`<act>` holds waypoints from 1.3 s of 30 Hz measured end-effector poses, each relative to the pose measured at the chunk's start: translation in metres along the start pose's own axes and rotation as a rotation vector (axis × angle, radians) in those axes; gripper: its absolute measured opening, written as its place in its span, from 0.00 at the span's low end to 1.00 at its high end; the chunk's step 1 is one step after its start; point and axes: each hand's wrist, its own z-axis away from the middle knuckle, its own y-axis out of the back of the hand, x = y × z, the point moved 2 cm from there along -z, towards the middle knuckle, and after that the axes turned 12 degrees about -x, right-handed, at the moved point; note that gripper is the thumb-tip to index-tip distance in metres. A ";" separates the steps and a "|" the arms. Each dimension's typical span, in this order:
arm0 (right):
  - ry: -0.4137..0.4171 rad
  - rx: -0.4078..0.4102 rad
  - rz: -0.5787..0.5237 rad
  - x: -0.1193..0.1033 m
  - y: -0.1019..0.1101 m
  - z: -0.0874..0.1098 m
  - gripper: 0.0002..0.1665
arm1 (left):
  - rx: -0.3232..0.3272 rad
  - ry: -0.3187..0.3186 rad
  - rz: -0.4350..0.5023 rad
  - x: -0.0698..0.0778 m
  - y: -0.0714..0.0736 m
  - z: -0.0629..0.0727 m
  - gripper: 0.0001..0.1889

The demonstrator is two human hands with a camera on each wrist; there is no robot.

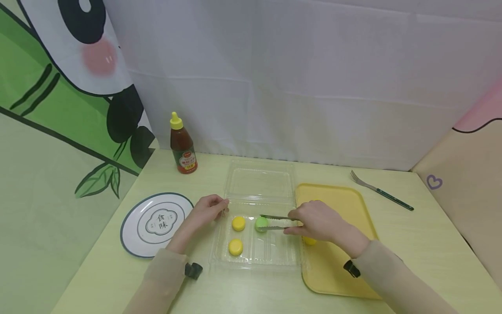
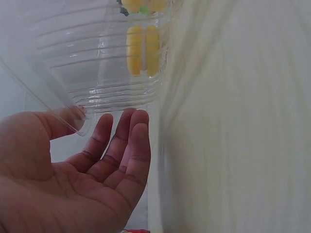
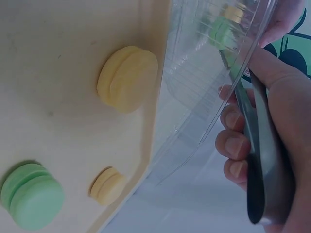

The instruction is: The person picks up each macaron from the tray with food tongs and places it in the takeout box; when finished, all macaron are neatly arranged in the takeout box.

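A: What is at the left side?
B: A round plate (image 1: 131,222) with a blue rim, and behind it an upright sauce bottle (image 1: 182,146) with a yellow cap.

A: And the left hand (image 1: 205,213)?
B: It is at the left edge of the clear container (image 1: 260,181). The thumb and the bent fingers pinch the rim there.

A: How does this container lie?
B: It is opened flat, with the lid toward the white cloth. In the base are two yellow macarons (image 1: 235,247), one nearer to the person than the other. Right of the farther one is the green macaron (image 1: 261,224).

A: Where do the tongs (image 1: 280,217) point?
B: To the left. Their long axis runs sideways, almost level in the head view, and the tips are at two sides of the green macaron. How strongly they press, I cannot tell.

A: The right hand (image 1: 317,221)?
B: Its fingers are closed around the tongs, above the edge of the yellow tray (image 1: 333,274). More macarons (image 3: 127,79) are on this tray.

A: Farthest right?
B: A fork (image 1: 382,192), lying diagonally, tines toward the far left.
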 end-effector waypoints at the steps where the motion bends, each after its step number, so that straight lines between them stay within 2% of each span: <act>1: 0.001 0.000 0.004 -0.001 0.001 0.000 0.28 | -0.001 -0.002 -0.002 0.000 0.000 0.000 0.15; 14: -0.009 -0.009 0.069 0.000 -0.004 -0.006 0.28 | 0.005 0.001 -0.010 -0.001 0.000 -0.001 0.15; 39: -0.015 0.011 0.074 -0.004 -0.004 -0.005 0.30 | 0.006 -0.012 -0.005 0.000 0.000 0.000 0.15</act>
